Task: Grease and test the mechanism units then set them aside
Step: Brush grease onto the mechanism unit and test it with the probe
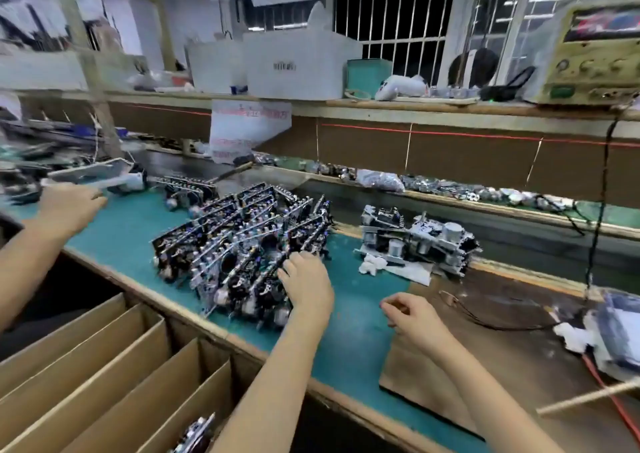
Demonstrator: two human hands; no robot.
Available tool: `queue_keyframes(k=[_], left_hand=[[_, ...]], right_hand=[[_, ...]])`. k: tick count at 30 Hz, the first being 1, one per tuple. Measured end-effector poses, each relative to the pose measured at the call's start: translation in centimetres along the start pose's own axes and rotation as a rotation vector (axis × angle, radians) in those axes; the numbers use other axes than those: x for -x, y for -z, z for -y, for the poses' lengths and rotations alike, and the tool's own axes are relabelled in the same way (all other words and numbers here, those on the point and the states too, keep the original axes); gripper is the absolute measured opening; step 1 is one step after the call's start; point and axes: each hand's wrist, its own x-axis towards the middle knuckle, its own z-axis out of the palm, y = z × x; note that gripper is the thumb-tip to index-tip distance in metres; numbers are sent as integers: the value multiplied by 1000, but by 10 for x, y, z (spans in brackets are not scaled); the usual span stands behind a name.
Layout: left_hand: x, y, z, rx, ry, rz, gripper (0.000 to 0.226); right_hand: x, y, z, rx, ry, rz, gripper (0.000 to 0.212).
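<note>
Your left hand is on the near right edge of the heap of dark, board-backed metal mechanism units, which stands on the teal-covered table in front of you. Its fingers are bent over the top of one unit, but the tips are hidden among the parts, so I cannot tell whether they have closed on it. Your right hand hovers just right of it over the mat, fingers loosely curled with nothing visible in them.

The step looks like drawing the next unit for greasing. Take it by its plate edges, lift it straight up so its levers don't snag its neighbours, and steady the heap with your free hand.

Counts:
- Three hands are in view. The third hand, far left, is probably a neighbour's and holds something blurred.
- The dark heap holds more units than the blur lets me count.
- The silver-grey cluster of units to the right has perhaps three or four.
- There is one crumpled white wad of tissue touching that cluster.
- The brown cardboard box at near left shows four partition walls and one unit.
</note>
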Motion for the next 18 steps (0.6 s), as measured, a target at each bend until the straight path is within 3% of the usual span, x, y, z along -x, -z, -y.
queue_keyframes(k=[3, 6, 9, 10, 14, 18], left_hand=[[-12, 9, 12, 135, 7, 220, 30], [-15, 18, 12, 296, -27, 256, 16], [-11, 22, 5, 781, 54, 192, 29], [-10, 23, -2, 998, 112, 213, 23], [10, 9, -35, 1628, 339, 519, 16], [32, -19, -54, 1903, 420, 755, 34]], right_hand=[[-1, -1, -2, -20, -19, 29, 11], [-1, 0, -3, -112, -36, 20, 11], [-1, 3, -4, -258, -79, -1, 13], [0, 5, -3, -316, -100, 0, 16], [2, 16, -5, -477, -144, -65, 26], [9, 37, -21, -449, -159, -222, 27]])
